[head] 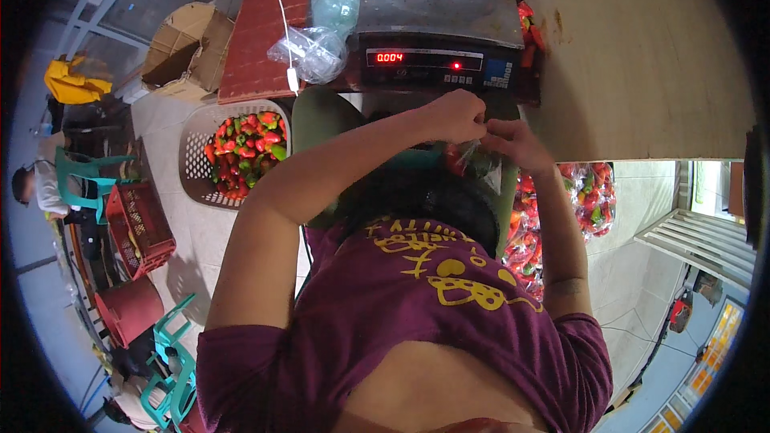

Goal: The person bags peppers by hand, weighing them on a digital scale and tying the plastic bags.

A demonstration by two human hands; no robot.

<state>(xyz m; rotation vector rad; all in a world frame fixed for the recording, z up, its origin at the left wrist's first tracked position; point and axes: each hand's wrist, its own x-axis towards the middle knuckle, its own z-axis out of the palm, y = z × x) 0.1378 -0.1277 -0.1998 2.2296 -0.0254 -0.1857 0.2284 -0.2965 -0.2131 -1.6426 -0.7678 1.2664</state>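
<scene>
My left hand and my right hand meet above my lap, in front of the scale. Their fingertips pinch the gathered top of a clear plastic bag. Something red shows through the bag, probably peppers; my hands and forearm partly cover it. Just beyond my hands stands a digital weighing scale with a bare metal platform and lit red digits. Clear plastic bags lie to the left of its platform.
A perforated basket of red and green peppers stands at left. Bagged peppers sit on the right, below a wooden board. Farther left are a cardboard box, a red crate, a red bucket, green chairs and two people.
</scene>
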